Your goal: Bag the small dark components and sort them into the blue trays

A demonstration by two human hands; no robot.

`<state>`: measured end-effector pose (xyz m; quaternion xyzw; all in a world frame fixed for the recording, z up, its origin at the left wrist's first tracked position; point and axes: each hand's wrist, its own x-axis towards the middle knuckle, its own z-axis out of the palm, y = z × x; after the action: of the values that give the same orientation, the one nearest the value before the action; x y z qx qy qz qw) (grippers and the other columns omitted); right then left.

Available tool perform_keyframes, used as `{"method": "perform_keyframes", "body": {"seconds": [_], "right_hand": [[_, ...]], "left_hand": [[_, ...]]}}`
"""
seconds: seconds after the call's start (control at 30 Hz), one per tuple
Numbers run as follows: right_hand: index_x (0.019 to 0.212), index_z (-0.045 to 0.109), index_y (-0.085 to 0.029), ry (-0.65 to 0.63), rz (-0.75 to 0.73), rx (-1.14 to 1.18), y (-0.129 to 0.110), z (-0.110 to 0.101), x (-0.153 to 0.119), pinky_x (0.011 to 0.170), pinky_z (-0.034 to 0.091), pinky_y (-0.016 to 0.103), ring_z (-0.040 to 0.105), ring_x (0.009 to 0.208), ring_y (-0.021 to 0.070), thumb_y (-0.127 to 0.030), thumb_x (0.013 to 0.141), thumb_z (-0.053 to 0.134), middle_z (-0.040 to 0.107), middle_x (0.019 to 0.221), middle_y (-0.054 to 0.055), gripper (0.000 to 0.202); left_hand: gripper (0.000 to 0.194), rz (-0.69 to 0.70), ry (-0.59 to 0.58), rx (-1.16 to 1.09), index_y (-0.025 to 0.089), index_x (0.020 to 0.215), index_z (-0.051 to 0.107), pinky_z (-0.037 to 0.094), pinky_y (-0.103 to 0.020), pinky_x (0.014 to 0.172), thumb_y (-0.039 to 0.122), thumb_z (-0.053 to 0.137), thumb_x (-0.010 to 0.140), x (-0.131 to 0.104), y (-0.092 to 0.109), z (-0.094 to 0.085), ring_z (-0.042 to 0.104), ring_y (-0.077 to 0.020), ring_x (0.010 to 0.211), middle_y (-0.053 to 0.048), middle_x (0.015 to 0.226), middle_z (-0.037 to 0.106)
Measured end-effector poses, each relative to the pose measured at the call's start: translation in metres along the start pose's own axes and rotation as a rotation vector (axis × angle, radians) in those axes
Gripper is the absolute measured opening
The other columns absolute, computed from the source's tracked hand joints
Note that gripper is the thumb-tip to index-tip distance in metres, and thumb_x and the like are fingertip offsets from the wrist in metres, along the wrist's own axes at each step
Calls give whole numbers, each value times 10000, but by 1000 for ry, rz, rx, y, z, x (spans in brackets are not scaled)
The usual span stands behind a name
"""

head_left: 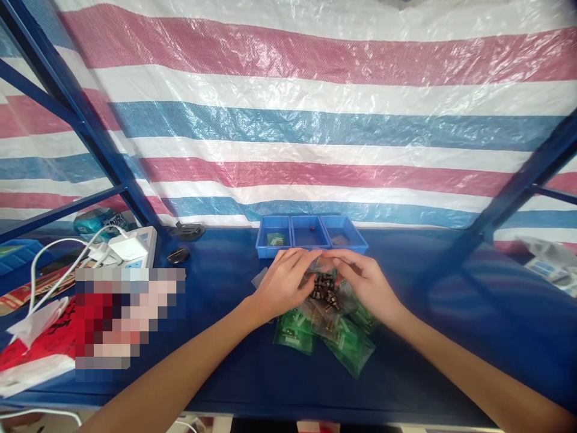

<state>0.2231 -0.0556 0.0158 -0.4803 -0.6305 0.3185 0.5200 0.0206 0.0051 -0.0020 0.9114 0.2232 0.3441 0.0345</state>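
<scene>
My left hand (285, 282) and my right hand (367, 281) meet at the top of a clear plastic bag (324, 291) holding small dark and metallic parts. The fingers of both hands are bent and closed on the bag's upper edge, with some fingertips hidden. Beneath it lies a pile of small clear bags. Green bags (349, 347) with small contents stick out toward the front. Just behind my hands stands a blue tray (312, 254) with three compartments. Its left one holds a small green bag (275, 239); small items lie in the other two.
On the left of the blue table (211, 367) lie a power strip (146, 252) with white plugs and cables, a dark mouse (178, 256) and a red bag (36, 334). Blue frame posts (101, 141) rise at both sides. A striped sheet (315, 138) hangs behind. Clear packets (550, 264) lie far right.
</scene>
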Motion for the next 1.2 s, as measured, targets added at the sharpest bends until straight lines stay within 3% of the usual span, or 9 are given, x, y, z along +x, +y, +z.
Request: {"method": "perform_keyframes", "body": {"seconds": [0.2,0.33,0.47,0.6,0.7,0.8,0.97,1.07,1.2], "right_hand": [[1080,702,-220,-21,-27,-59,7,-1,0,714,552,319,674,803,186,-154,910,476,760,1051,50,290],[1088,681,-230,-47,8,-79,12,1,-1,698,520,317,670,878,220,-311,952,557,730,988,53,201],[1026,696,-245,-32,18,-335,16,0,1,633,441,327,556,687,194,-438,970,550,601,769,12,249],[861,684,-226,-31,24,-344,15,-2,3,637,425,325,534,698,189,-439,967,539,572,770,17,279],[792,651,-212,-27,78,-216,12,-2,5,622,466,311,573,770,203,-445,938,577,596,859,47,284],[744,654,-206,4,57,-140,8,-2,5,670,524,316,615,983,250,-429,905,627,609,1103,101,276],[738,685,-218,-72,28,-27,2,-1,3,707,569,327,489,1343,334,-399,902,654,568,1381,107,246],[785,713,-219,-93,40,27,-1,-1,2,693,578,326,554,1271,317,-413,913,654,572,1380,109,240],[888,742,-226,-139,36,35,-2,-2,3,686,563,323,655,966,236,-400,922,655,674,1150,90,198]], "left_hand": [[203,10,28,26,194,1175,629,423,-429,1034,227,488,1033,1,-8,1,558,-270,1258,-70,1144,725],[200,-12,8,5,190,1077,662,430,-421,990,267,479,1049,2,-9,-1,575,-265,1178,-71,1061,719],[244,-64,-7,-73,193,981,642,453,-385,915,273,428,1065,4,-2,-3,598,-228,1022,-64,978,680],[181,-134,8,-130,194,1145,574,481,-354,861,289,447,1058,3,1,-2,604,-205,951,-56,994,632],[378,-126,59,-103,187,1333,461,513,-352,858,372,549,1015,1,0,0,600,-227,1024,-99,1135,571],[516,-60,46,-9,195,1316,480,536,-366,812,507,644,939,-1,0,2,604,-248,991,-112,1151,539],[311,-4,108,121,184,1223,595,542,-368,796,397,577,997,1,3,3,613,-229,931,-112,1083,558],[216,32,143,125,182,1126,662,541,-347,812,305,508,1037,2,2,2,640,-213,930,-95,1024,624],[253,38,108,48,175,1017,689,516,-268,695,286,466,1062,0,-2,3,656,-153,781,-45,900,679]]}}
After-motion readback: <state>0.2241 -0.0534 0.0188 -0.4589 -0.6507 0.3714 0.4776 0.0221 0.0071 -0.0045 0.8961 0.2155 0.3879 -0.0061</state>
